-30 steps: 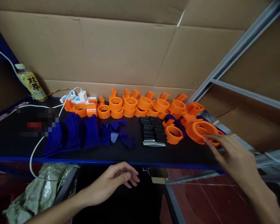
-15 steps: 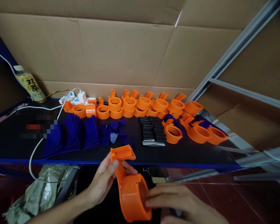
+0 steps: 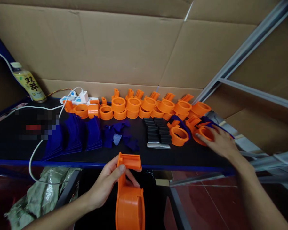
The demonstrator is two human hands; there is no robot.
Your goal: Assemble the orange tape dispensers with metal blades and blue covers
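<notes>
My left hand [image 3: 108, 182] grips an orange plastic tape dispenser [image 3: 129, 207] by its handle, thumb in front and fingers behind. The dispenser hangs upright in front of the shelf's edge, ring end down and partly cut off by the bottom of the view. Over on the right, my right hand [image 3: 222, 142] lies with its fingers spread over another orange dispenser [image 3: 204, 134] on the shelf. Its palm hides what is beneath it. One more orange dispenser [image 3: 179, 136] sits left of that hand, with a dark blue piece behind it.
Behind stand rows of orange dispensers [image 3: 118, 104] along a cardboard wall [image 3: 134, 48]. Black parts [image 3: 158, 132] lie mid-shelf beside dark blue scraps [image 3: 117, 131] and blue sheet stacks [image 3: 73, 135]. A white power strip [image 3: 92, 100], cable and bottle [image 3: 31, 84] are at the left.
My right hand has left the held dispenser's ring and moved up and right onto the shelf's dispensers. The held dispenser has turned slightly and sits a little lower.
</notes>
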